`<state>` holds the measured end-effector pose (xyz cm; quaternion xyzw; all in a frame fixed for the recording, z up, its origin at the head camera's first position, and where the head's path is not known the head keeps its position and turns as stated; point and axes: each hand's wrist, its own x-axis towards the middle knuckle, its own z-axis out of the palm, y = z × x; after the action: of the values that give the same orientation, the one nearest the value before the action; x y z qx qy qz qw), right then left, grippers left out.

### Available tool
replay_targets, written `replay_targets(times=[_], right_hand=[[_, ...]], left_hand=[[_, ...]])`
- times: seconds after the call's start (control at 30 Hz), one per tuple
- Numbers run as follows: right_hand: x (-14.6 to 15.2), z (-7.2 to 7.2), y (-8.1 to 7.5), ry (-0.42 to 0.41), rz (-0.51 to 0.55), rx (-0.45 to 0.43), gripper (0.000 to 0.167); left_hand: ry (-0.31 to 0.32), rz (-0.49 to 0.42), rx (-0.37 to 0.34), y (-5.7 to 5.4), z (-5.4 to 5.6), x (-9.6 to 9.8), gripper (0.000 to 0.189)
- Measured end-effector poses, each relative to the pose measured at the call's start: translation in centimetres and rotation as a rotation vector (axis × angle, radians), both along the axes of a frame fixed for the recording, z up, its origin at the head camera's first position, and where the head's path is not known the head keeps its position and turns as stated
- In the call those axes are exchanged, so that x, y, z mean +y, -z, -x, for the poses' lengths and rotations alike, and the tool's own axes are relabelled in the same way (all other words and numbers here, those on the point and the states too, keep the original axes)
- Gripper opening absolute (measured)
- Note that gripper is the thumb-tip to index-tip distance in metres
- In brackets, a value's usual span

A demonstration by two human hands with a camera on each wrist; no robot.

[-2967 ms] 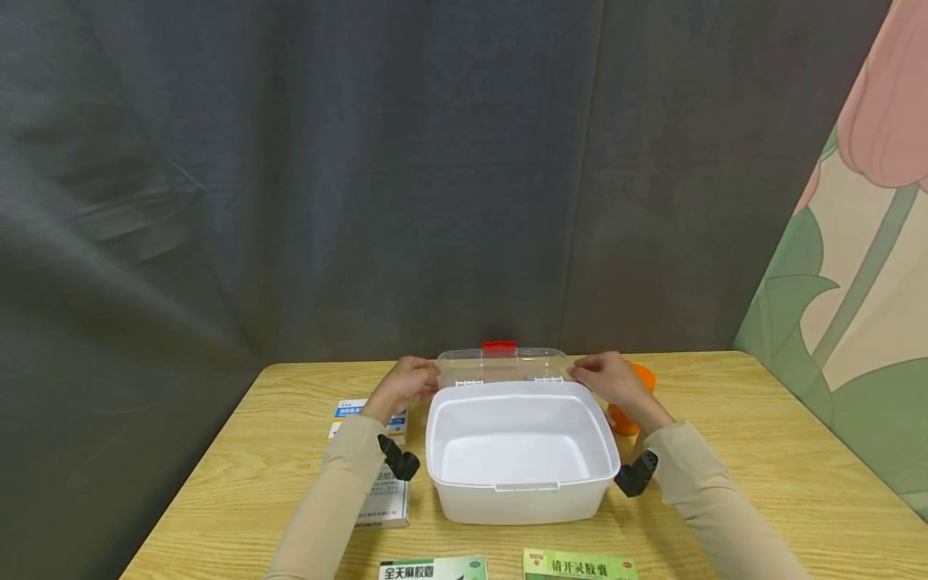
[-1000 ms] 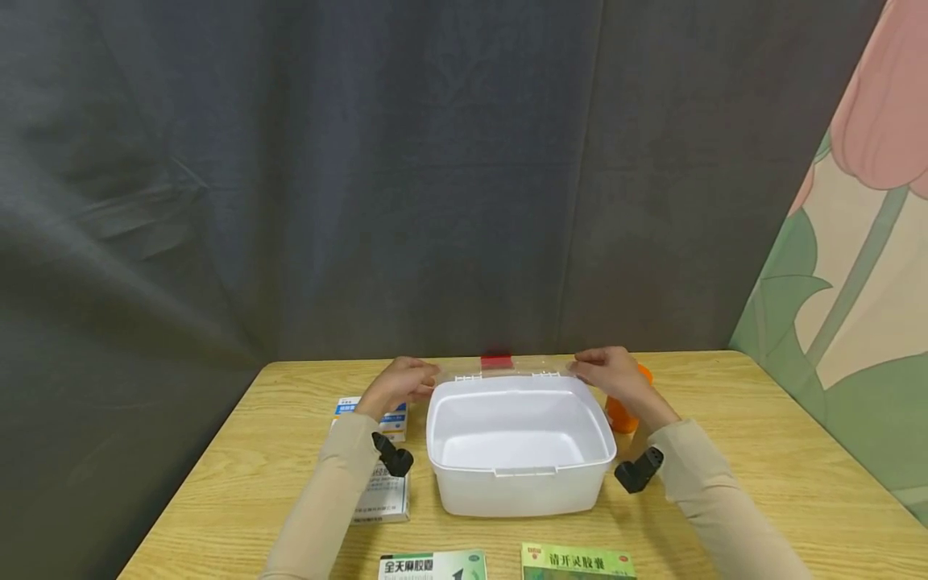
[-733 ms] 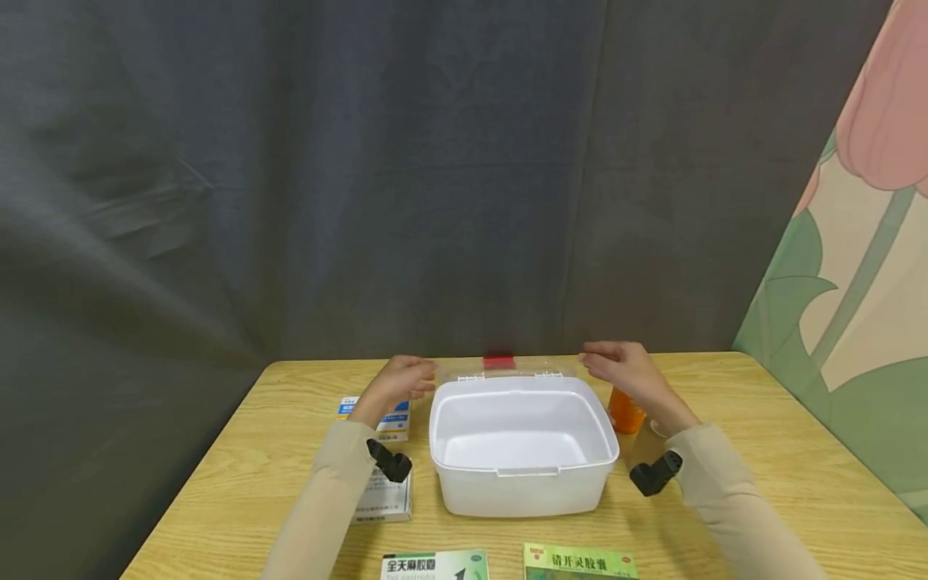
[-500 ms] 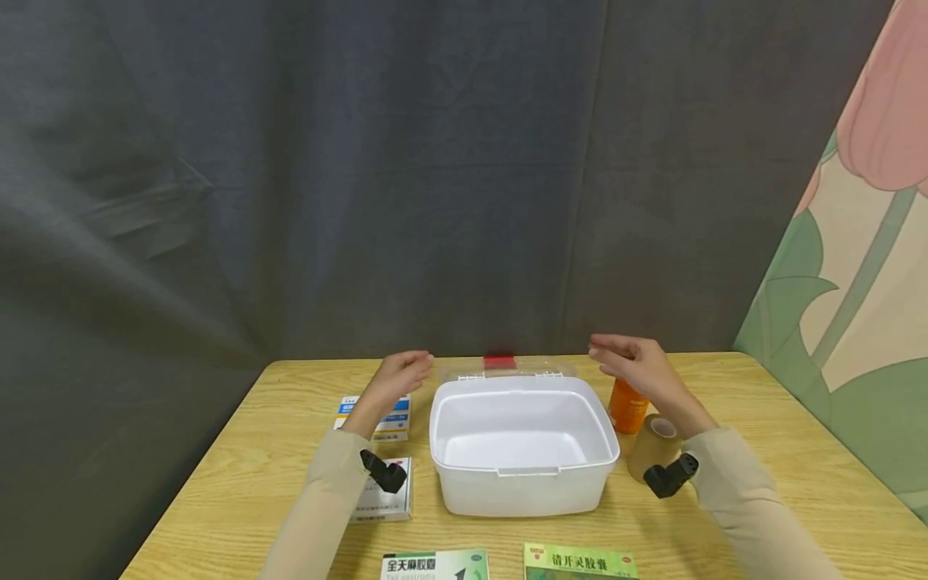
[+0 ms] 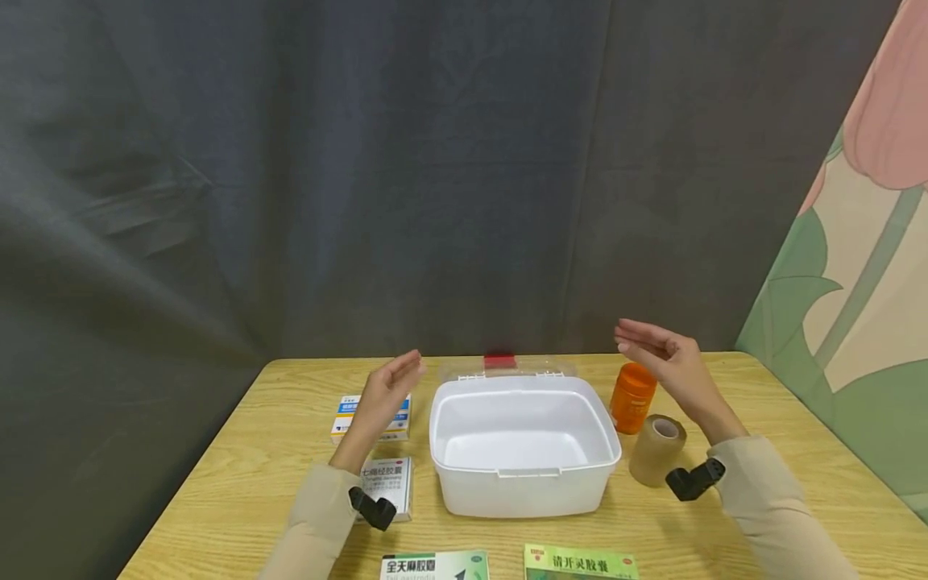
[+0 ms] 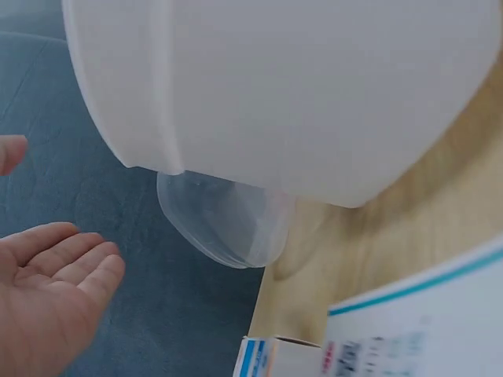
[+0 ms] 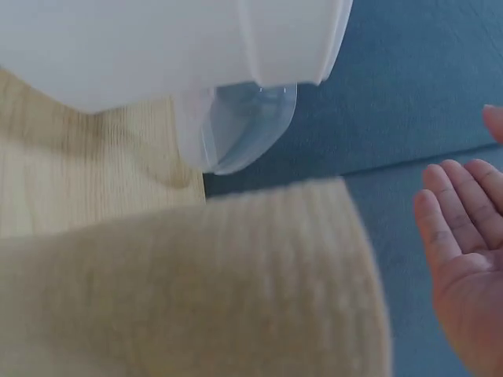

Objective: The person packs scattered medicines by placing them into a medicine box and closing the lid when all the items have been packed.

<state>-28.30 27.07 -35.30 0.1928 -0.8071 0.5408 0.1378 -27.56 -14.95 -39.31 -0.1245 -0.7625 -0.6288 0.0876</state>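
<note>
A white plastic box stands at the middle of the table, its inside bare. Its clear lid with a red latch hangs folded back behind it. My left hand is in the air left of the box, fingers extended, above a blue-and-white medicine box and a grey-white medicine box. On the other side, my right hand is raised with fingers extended, holding nothing. Below it stand an orange bottle and a tan bandage roll. Both wrist views show the palms apart from the box.
Two medicine boxes lie at the near edge: a green-and-white one and a green one, both cut off by the frame. A dark curtain hangs behind the wooden table. A flower-patterned panel is at right.
The lid has tilted farther back behind the box. Both hands have let go of it and spread outward, the right one rising too, uncovering the orange bottle and the bandage roll.
</note>
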Motion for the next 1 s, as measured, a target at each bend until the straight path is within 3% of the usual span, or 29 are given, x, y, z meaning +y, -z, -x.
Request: replay_targets(times=[0.37, 0.73, 0.83, 1.0], right_hand=[[2.7, -0.3, 1.9, 0.023, 0.036, -0.006, 0.05], [4.5, -0.2, 3.3, 0.036, 0.073, -0.056, 0.051], [4.9, -0.1, 3.7, 0.014, 0.085, -0.085, 0.053], [5.1, 0.0, 4.2, -0.089, 0.197, -0.121, 0.051]], left_hand=[[0.053, -0.04, 0.077, 1.4, -2.3, 0.5, 0.059], [0.107, -0.059, 0.143, 2.1, -3.5, 0.8, 0.065], [0.148, -0.051, 0.159, 2.3, -3.9, 0.9, 0.067], [0.239, -0.038, 0.148, 2.6, -4.3, 1.0, 0.075]])
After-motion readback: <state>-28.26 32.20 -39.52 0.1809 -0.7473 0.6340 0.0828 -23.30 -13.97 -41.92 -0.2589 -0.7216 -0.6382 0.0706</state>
